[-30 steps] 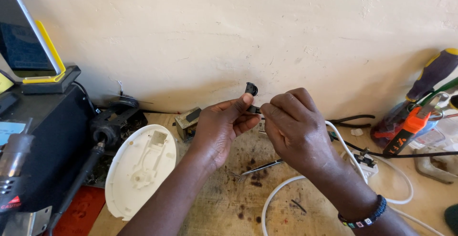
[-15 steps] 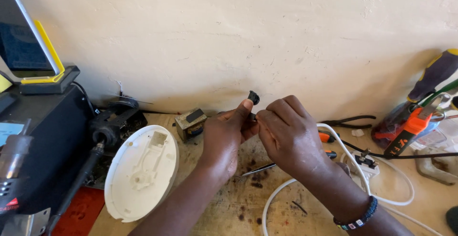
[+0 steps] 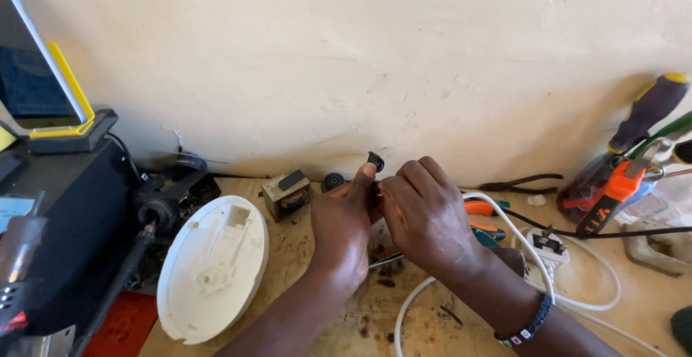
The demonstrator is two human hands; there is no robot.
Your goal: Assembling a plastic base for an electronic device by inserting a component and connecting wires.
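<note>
A small black part (image 3: 375, 161) sat up in the air, just above the wooden workbench (image 3: 324, 306) and close to the cream wall (image 3: 360, 54). It peeked out at the tips of the fingers, so its exact shape was hard to tell. The left hand (image 3: 344, 221) had its thumb and fingers pinched shut on the small black part. The right hand (image 3: 425, 216) was pressed right up against the left one, with its fingers curled in tight at the same spot; whether it truly gripped the part could not be told. A beaded wristband (image 3: 530, 324) went around the right wrist. Below the hands, a thin metal tool (image 3: 386, 260) lay on the bench. To the left sat a small transformer block (image 3: 287, 194), and next to it a little dark round piece (image 3: 333, 181). Farther left, a white oval plastic cover (image 3: 213, 267) leaned tilted against a black machine (image 3: 65, 227). To the right, a white cable (image 3: 519, 241) looped over the bench to a white plug socket (image 3: 549, 245). Black pliers (image 3: 522, 183) lay near the wall. At the far right stood a screwdriver with a dark and yellow handle (image 3: 652, 108), beside an orange tool (image 3: 613, 198).
</note>
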